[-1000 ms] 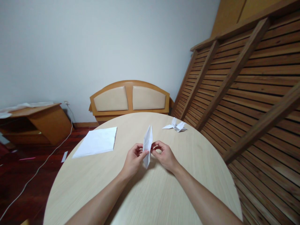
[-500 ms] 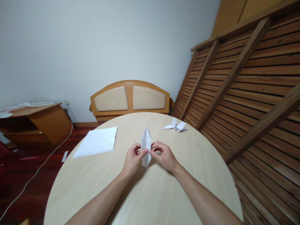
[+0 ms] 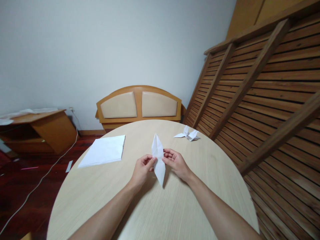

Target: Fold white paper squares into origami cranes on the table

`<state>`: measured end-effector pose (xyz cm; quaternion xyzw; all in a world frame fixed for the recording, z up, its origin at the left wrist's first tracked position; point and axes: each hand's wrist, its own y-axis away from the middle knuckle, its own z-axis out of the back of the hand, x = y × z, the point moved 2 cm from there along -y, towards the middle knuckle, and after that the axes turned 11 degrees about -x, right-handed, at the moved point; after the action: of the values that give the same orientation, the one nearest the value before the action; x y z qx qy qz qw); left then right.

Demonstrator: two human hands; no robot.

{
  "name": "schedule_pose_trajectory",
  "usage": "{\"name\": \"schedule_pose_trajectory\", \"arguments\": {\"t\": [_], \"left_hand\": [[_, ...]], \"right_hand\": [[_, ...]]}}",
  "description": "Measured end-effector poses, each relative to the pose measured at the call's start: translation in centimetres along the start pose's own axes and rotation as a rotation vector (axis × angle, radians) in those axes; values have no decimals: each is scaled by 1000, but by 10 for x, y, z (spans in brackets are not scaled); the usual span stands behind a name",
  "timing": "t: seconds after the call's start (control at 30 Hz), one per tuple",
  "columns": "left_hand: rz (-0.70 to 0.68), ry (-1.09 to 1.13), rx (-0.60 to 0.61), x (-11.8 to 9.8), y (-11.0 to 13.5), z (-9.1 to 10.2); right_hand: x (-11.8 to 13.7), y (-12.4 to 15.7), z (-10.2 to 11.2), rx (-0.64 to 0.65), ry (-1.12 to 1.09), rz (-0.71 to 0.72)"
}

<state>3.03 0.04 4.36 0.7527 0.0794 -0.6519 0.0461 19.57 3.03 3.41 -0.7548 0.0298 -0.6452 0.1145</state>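
Between my two hands is a folded white paper point(image 3: 159, 168), a long narrow diamond with pointed ends, held over the middle of the round table point(image 3: 190, 206). My left hand point(image 3: 143, 168) pinches its left edge near the waist, thumb on the near face. At the right edge, my right hand point(image 3: 176, 163) grips it between thumb and fingers. A finished-looking folded paper crane point(image 3: 191, 134) rests near the table's far right edge, apart from both hands.
A stack of white paper sheets point(image 3: 103, 150) lies at the table's left. Beyond the table stands a padded headboard point(image 3: 138, 101). A slatted wooden frame point(image 3: 250, 100) leans along the right. A low wooden cabinet point(image 3: 52, 133) and a white cable point(image 3: 37, 186) are at left.
The folded paper has opened out flatter and wider, and its lower point now reaches nearer to me. My right hand has shifted slightly along its right edge.
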Motion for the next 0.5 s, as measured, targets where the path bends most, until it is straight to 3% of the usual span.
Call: {"name": "schedule_pose_trajectory", "arguments": {"t": [0.13,0.5], "left_hand": [[46,-12,37,2,-1,0],[97,0,64,8,-4,0]], "right_hand": [[1,2,0,60,32,-22],[-3,2,2,48,77,-72]]}}
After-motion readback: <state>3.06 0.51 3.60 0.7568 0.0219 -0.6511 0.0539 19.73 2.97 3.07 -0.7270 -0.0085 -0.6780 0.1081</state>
